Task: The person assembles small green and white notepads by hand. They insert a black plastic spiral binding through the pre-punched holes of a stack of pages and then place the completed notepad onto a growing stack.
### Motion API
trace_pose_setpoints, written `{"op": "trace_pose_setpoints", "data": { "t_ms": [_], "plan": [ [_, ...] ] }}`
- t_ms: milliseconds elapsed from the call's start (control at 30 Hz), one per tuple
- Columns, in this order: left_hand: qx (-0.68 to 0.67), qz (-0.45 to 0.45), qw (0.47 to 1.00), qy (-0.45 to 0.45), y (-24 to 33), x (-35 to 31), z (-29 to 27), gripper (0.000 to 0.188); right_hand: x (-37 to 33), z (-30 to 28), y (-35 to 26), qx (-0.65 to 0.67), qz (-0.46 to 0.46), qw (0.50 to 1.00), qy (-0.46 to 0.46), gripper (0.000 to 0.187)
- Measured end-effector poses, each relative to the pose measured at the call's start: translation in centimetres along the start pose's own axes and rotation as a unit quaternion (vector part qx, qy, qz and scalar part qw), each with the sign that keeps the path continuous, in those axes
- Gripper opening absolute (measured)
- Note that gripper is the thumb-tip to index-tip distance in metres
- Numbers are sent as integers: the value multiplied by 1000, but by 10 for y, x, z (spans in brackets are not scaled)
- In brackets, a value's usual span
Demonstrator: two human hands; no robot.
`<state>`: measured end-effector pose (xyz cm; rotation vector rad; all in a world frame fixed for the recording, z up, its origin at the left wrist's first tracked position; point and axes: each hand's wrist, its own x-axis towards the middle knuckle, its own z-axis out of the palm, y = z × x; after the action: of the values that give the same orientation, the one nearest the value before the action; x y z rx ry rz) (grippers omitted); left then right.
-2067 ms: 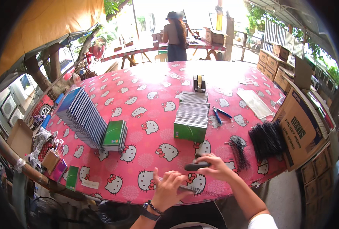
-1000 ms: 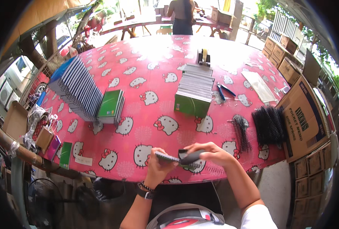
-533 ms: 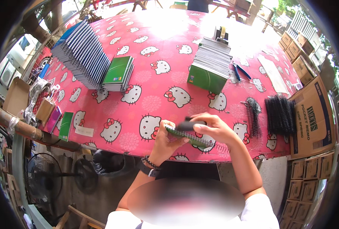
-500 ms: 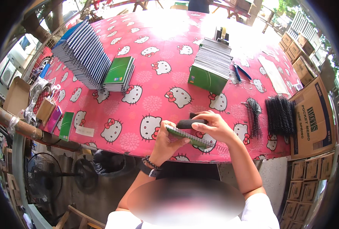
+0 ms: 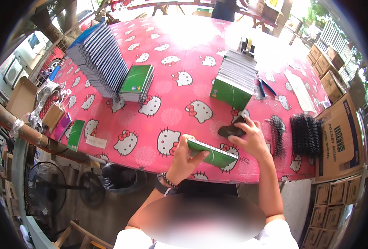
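Observation:
My left hand (image 5: 181, 162) grips a small green notebook (image 5: 218, 157) at its left end, thumb on the cover, above the near part of the table. A row of binding holes runs along the notebook's upper edge, and a thin wire coil (image 5: 244, 160) sticks out past its right end. My right hand (image 5: 253, 140) is closed around a dark block-like object (image 5: 228, 131), apart from the notebook; its exact kind I cannot make out. Beyond that hand stands a row of green-covered notebooks (image 5: 233, 92). To its right lie loose black coils (image 5: 277, 135).
A pink patterned cloth (image 5: 167, 99) covers the table. At left rise a tall stack of spiral notebooks (image 5: 103, 58) and a shorter green pile (image 5: 136, 81). Blue-handled pliers (image 5: 266, 87), a bundle of black coils (image 5: 305, 133) and a cardboard carton (image 5: 337, 141) are at right.
My right hand has moved right, away from the notebook, with the dark object. The notebook, still in my left hand, now shows more of its green cover.

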<state>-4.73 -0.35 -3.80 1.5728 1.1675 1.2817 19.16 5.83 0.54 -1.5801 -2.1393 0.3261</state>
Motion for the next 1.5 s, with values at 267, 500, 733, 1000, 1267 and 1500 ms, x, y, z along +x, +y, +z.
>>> {"op": "trace_pose_setpoints", "data": {
  "t_ms": [267, 500, 733, 1000, 1267, 1500],
  "plan": [
    [-24, 58, 997, 53, 50, 25, 8, 12, -11, -24, -71, 239, -121, 961, 74, 28],
    [-119, 19, 989, 85, 53, 16, -1, 13, -10, -12, -97, 327, -129, 934, 68, 27],
    [-39, 33, 990, 129, 62, 10, -2, 10, -17, 5, -106, 270, -151, 942, 132, 20],
    [37, 131, 982, 133, 58, 9, 5, 11, -16, 1, -101, 275, -135, 946, 103, 14],
    [-31, 56, 995, 80, 56, 13, 3, 36, -19, 4, -106, 289, -154, 936, 127, 6],
    [-12, 69, 983, 172, 41, 12, 11, 56, -14, 0, -90, 491, -20, 855, 167, 14]
  ]
}}
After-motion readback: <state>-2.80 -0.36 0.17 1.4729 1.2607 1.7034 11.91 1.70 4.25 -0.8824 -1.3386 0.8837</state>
